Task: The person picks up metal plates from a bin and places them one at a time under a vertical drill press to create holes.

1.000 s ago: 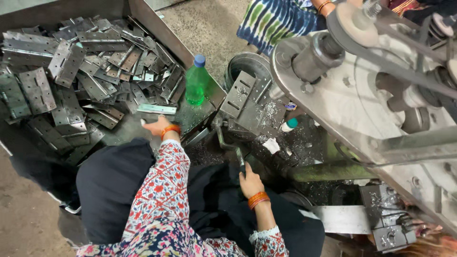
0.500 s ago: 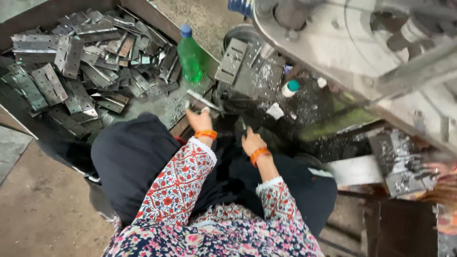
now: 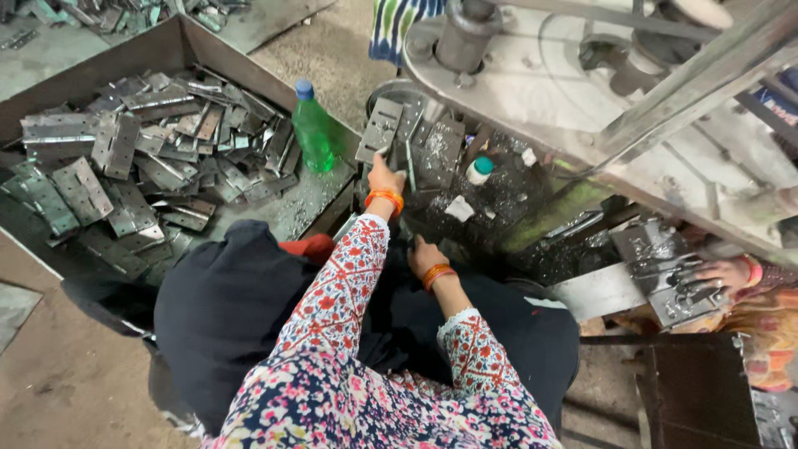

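My left hand (image 3: 385, 177), with an orange bangle at the wrist, reaches up to the dark press bed (image 3: 499, 199) and grips the lower edge of a grey perforated metal plate (image 3: 380, 127) that stands tilted there. My right hand (image 3: 426, 254), also bangled, sits lower at the near edge of the bed with its fingers curled. What it holds is hidden. Both sleeves are floral, and my dark-clothed knees lie below.
A large metal tray (image 3: 75, 79) at left holds several loose hinge plates (image 3: 108, 166) and a green plastic bottle (image 3: 313, 133). A small white bottle with a teal cap (image 3: 479, 170) stands on the bed. Another person's hand (image 3: 721, 271) rests on a metal block (image 3: 661, 274) at right. Machine frame (image 3: 582, 100) overhangs.
My left hand has carried a metal plate from beside the tray up to the press bed. My right hand has stayed low near the bed's edge. The view shifted slightly.
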